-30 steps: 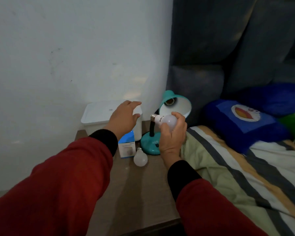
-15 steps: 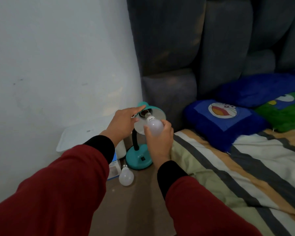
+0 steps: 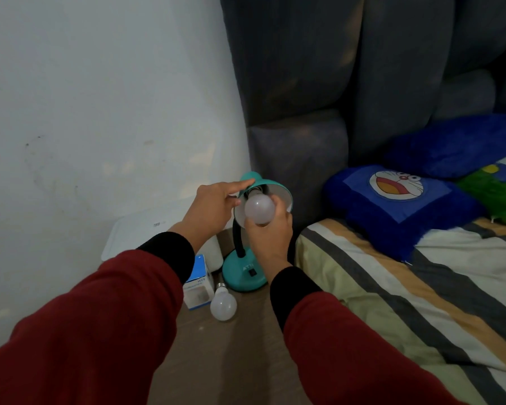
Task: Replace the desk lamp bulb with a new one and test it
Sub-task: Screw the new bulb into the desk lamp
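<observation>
A teal desk lamp (image 3: pixel 244 273) with a black neck stands on the brown bedside table (image 3: pixel 225 352). My left hand (image 3: pixel 214 209) grips the back of its teal shade (image 3: pixel 284 194). My right hand (image 3: pixel 268 232) is wrapped around a white bulb (image 3: pixel 259 210), whose screw base points into the socket inside the shade. A second white bulb (image 3: pixel 223 305) lies on the table in front of the lamp base. Beside it lies a blue-and-white bulb box (image 3: pixel 198 283).
A white lidded box (image 3: pixel 135 235) sits against the wall behind my left arm. A bed with a striped sheet (image 3: pixel 406 302) borders the table on the right, with blue cartoon pillows (image 3: pixel 398 206) and a dark padded headboard (image 3: pixel 348 83).
My left hand has moved from above the white box onto the lamp shade. My right hand carried the bulb up from beside the shade into its mouth. The camera has shifted closer.
</observation>
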Tool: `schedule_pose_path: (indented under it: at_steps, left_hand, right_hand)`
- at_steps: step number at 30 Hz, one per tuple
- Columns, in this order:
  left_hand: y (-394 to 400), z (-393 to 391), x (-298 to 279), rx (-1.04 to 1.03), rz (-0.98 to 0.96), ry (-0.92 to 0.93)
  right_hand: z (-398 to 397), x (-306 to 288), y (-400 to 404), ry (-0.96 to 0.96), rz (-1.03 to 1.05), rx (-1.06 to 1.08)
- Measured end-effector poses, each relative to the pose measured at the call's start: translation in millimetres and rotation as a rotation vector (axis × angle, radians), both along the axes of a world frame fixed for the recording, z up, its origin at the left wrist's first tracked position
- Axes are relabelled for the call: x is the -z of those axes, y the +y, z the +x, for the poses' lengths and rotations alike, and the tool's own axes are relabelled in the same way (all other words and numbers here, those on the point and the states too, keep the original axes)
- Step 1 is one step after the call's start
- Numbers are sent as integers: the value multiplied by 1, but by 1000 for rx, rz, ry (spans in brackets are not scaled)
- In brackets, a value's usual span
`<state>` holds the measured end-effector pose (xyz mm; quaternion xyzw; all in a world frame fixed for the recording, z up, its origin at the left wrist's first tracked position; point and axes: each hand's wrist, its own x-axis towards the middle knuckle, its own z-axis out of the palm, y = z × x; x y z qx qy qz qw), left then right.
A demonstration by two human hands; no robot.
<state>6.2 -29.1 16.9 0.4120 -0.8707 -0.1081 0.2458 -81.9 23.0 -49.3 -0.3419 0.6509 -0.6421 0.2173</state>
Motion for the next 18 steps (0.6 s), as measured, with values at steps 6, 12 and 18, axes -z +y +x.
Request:
schedule_pose_path:
  at_steps: [6, 12, 18]
  left_hand:
    - [-1, 0, 0, -7, 3, -11]
    - [-1, -2, 2, -14, 26, 17]
    - [-2, -1, 1, -15, 33, 23]
  right_hand:
    - [4, 3, -4, -113, 33, 60]
    - [2, 4, 1, -37, -22, 42]
    - [7, 4, -3, -130, 7, 58]
